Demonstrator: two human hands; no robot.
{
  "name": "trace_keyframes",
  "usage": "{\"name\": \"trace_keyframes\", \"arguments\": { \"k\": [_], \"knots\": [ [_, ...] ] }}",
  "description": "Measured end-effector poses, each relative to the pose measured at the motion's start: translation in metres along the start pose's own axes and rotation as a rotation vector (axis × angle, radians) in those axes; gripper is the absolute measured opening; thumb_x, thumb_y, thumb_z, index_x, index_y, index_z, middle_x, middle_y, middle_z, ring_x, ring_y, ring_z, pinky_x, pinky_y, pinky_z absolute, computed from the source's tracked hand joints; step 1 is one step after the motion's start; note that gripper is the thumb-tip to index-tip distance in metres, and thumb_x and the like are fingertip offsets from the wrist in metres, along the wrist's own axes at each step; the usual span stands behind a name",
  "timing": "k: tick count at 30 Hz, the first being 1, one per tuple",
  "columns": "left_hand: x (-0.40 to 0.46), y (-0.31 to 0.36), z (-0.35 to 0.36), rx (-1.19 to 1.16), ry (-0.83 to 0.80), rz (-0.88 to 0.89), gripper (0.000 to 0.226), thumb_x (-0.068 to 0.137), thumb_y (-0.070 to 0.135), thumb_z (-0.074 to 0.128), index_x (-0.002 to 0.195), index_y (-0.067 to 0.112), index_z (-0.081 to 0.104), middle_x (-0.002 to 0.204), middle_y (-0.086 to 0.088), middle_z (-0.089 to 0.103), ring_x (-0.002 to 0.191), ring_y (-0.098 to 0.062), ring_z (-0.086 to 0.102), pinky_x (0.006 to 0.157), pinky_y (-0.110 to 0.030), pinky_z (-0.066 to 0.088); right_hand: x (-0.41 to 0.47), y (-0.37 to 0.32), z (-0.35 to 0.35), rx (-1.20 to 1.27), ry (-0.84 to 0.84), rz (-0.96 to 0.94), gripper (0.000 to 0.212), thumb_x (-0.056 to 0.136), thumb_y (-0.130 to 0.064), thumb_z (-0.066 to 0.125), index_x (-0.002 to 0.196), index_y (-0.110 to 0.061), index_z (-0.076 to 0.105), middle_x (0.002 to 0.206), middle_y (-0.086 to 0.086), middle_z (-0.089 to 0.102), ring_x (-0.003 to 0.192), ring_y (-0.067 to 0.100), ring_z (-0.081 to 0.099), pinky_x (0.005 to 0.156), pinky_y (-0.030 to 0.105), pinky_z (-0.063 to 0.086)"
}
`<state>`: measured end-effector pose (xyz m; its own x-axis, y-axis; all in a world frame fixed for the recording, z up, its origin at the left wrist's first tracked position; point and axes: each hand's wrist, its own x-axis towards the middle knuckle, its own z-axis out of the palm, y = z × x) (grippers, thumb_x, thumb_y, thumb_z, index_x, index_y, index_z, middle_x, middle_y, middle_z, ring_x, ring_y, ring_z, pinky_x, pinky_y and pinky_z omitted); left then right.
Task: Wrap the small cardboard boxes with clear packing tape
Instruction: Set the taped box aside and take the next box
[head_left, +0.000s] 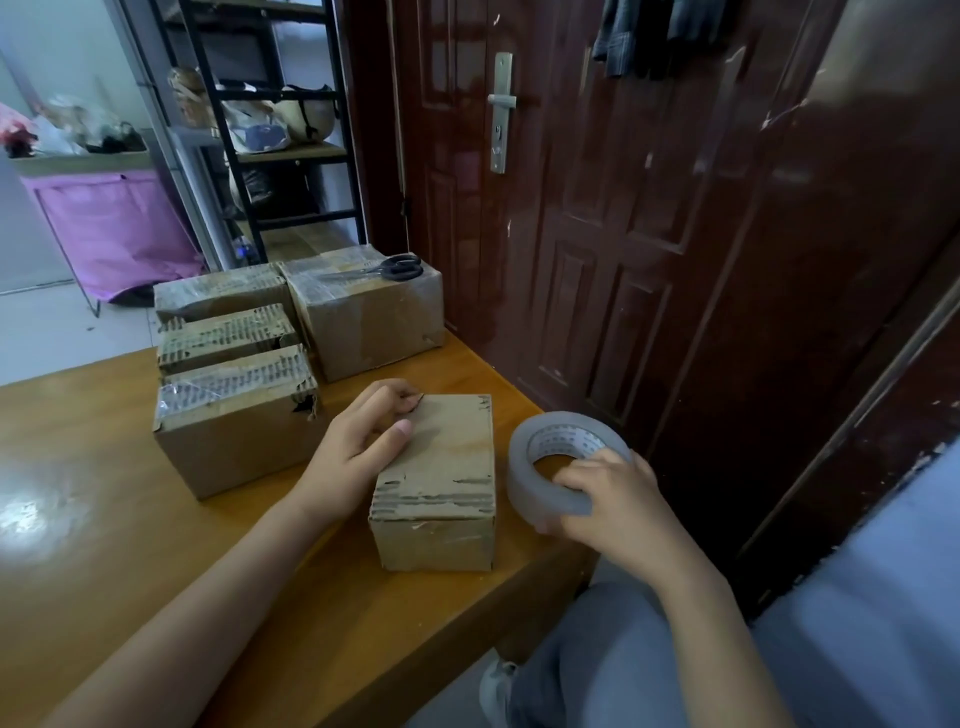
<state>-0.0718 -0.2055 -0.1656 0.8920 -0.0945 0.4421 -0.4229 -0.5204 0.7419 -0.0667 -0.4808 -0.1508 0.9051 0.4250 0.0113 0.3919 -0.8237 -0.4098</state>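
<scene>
Head view, step: tape start is being set up; bare box (439, 470) sits near the tabletop (104, 519) right edge, no tape seen on it yet.
Box: upright, long side running away from the person, torn corrugated lip on the near top edge.
Left hand (363, 436): laid on the box's top-left corner, fingers (400, 402) curled over the far-left edge, thumb flat on top; box is pinned, not lifted.
Right hand (613, 499): clamped on the tape roll (563, 462), fingers through the core and round the rim; roll held tilted just beside the box's right side.
Tape end: free end probably not yet peeled; cannot be told, clear film.
Advice: end should be found first, stuck on a flat face, then pulled taut over the torn lip while the box is kept pinned.
Done pile: taped boxes (234, 415) behind-left, scissors (384, 267) on the rear one.
</scene>
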Motion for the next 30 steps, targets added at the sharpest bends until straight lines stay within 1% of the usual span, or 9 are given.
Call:
{"name": "trace_keyframes", "arguments": {
  "k": [3,5,8,13,16,18,23,27,30],
  "knots": [
    [-0.003,-0.001,0.005,-0.077,0.022,-0.058,0.034,0.086,0.055,0.044,0.112,0.034,0.053,0.118,0.023,0.055,0.115,-0.004,0.053,0.089,-0.014,0.042,-0.001,0.0,-0.015,0.038,0.181,0.041,0.02,0.091,-0.04,0.061,0.108,-0.031,0.065,0.097,-0.024,0.047,0.118,0.007,0.041,0.12,0.043,-0.001],
    [-0.006,-0.001,0.007,-0.143,0.017,-0.114,0.04,0.083,0.059,0.045,0.112,0.033,0.053,0.121,0.03,0.053,0.119,0.0,0.05,0.092,-0.017,0.041,0.0,0.013,-0.025,0.222,0.305,0.088,0.03,0.093,-0.032,0.062,0.119,-0.018,0.063,0.098,-0.02,0.05,0.114,0.01,0.043,0.116,0.042,0.017],
    [-0.007,0.001,0.01,-0.209,0.024,-0.168,0.049,0.078,0.063,0.048,0.115,0.031,0.051,0.123,0.03,0.052,0.12,0.004,0.048,0.094,-0.019,0.039,-0.01,0.026,-0.048,0.652,0.37,0.034,0.037,0.086,-0.05,0.063,0.11,-0.022,0.068,0.102,-0.005,0.068,0.105,0.018,0.061,0.087,0.031,0.046],
    [0.006,0.016,0.03,-0.286,-0.019,-0.202,0.051,0.077,0.062,0.052,0.118,0.032,0.051,0.135,0.023,0.048,0.122,0.013,0.043,0.092,-0.009,0.039,-0.022,0.031,-0.091,0.938,0.337,-0.24,0.05,0.065,-0.072,0.069,0.094,-0.031,0.074,0.085,-0.001,0.072,0.078,0.013,0.069,0.066,0.02,0.051],
    [0.019,0.028,0.051,-0.279,-0.093,-0.191,0.039,0.085,0.048,0.052,0.12,0.031,0.052,0.137,0.025,0.044,0.115,0.023,0.041,0.087,-0.002,0.038,-0.019,0.025,-0.111,0.975,0.289,-0.289,0.022,0.08,-0.043,0.066,0.09,-0.027,0.076,0.082,0.001,0.071,0.075,0.015,0.068,0.063,0.02,0.051],
    [0.03,0.032,0.064,-0.27,-0.119,-0.169,0.039,0.086,0.047,0.052,0.121,0.031,0.056,0.138,0.027,0.043,0.119,0.018,0.043,0.091,-0.008,0.04,-0.016,0.021,-0.12,0.956,0.261,-0.31,0.022,0.083,-0.029,0.056,0.09,-0.024,0.076,0.081,0.003,0.07,0.074,0.018,0.066,0.064,0.022,0.05],
    [0.047,0.035,0.071,-0.063,-0.121,-0.084,0.044,0.087,0.061,0.055,0.124,0.037,0.056,0.143,0.024,0.043,0.13,0.007,0.04,0.106,-0.023,0.037,-0.011,0.012,-0.137,0.868,0.199,-0.383,0.022,0.084,-0.025,0.055,0.088,-0.014,0.073,0.075,0.002,0.068,0.069,0.014,0.064,0.062,0.018,0.046],
    [0.049,0.07,0.061,-0.1,0.298,0.068,0.028,0.092,0.056,0.049,0.101,0.031,0.058,0.097,0.02,0.062,0.098,0.001,0.058,0.08,-0.014,0.047,-0.008,0.008,-0.147,0.78,0.179,-0.392,0.023,0.083,-0.031,0.063,0.084,-0.01,0.072,0.073,0.005,0.067,0.067,0.015,0.065,0.06,0.019,0.046],
    [0.058,0.112,0.053,-0.23,0.281,0.08,0.053,0.086,0.061,0.037,0.083,0.013,0.059,0.076,0.005,0.059,0.074,-0.007,0.056,0.066,-0.019,0.044,-0.005,0.005,-0.15,0.696,0.163,-0.394,0.034,0.078,-0.044,0.061,0.084,-0.012,0.072,0.076,0.006,0.068,0.068,0.017,0.067,0.061,0.02,0.047]
  ]
}}
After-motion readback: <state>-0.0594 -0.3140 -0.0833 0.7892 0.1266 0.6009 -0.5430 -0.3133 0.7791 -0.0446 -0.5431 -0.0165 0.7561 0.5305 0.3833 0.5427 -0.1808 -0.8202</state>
